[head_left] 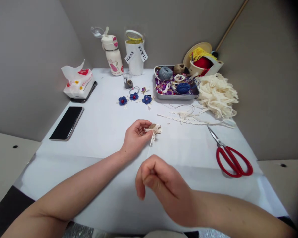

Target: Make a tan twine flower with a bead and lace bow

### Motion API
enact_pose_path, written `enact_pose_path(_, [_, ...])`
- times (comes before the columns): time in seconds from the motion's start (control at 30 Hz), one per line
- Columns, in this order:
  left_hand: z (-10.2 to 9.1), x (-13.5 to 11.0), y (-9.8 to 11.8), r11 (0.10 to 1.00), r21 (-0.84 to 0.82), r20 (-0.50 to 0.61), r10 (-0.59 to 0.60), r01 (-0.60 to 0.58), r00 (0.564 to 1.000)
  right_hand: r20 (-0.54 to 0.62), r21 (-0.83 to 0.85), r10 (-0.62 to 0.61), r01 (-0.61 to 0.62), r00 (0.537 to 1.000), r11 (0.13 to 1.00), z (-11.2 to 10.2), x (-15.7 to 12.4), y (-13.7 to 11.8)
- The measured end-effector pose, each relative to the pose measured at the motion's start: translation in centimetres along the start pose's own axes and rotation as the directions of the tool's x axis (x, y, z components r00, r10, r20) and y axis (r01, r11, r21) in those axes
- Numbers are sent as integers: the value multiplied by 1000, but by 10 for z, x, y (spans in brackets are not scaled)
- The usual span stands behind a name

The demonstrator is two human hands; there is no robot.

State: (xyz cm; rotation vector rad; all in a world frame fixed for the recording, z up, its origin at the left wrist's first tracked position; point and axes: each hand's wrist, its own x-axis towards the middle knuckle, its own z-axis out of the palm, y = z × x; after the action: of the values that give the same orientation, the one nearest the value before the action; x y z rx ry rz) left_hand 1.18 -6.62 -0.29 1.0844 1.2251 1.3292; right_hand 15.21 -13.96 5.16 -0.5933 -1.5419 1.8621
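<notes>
My left hand (137, 137) pinches a small craft piece, a brown disc (152, 126) with a cream lace bow (158, 129) on its front, above the middle of the table. A short lace tail (153, 138) hangs from it. From the piece a thin white thread (149, 151) runs taut toward me to my right hand (161, 185), whose thumb and forefinger are closed on it. Whether a needle is also in those fingers is hidden. Beyond my left hand lie several blue fabric flowers (134, 96) with bead centres.
Red-handled scissors (223, 145) lie at right, near loose lace strips (196, 121) and a lace heap (217, 94). A metal tray (176, 97) holds yarn and beads. Behind stand a bottle (113, 56) and white cup (135, 59). A phone (67, 123) and tissues (78, 84) are left.
</notes>
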Motion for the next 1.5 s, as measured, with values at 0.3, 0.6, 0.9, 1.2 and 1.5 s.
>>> enact_pose_path(0.3, [-9, 8, 4, 998, -3, -70, 60, -60, 996, 441, 318, 371, -529, 817, 786, 25, -13, -2])
enact_pose_path(0.6, [-13, 11, -8, 977, -199, 21, 84, -78, 996, -397, -412, -48, -132, 916, 902, -37, 12, -1])
enact_pose_path(0.9, [-11, 2, -1, 988, -113, 105, 118, -106, 987, -277, -930, -627, -39, 728, 366, -61, 36, 24])
enact_pose_path(1.2, [-11, 3, -9, 980, -166, 109, 132, -113, 985, -26, -996, -652, 34, 758, 79, -57, 31, 32])
enact_pose_path(1.5, [-9, 6, -11, 951, -297, 184, -28, 83, 982, -427, -822, -553, -52, 716, 567, -61, 37, 26])
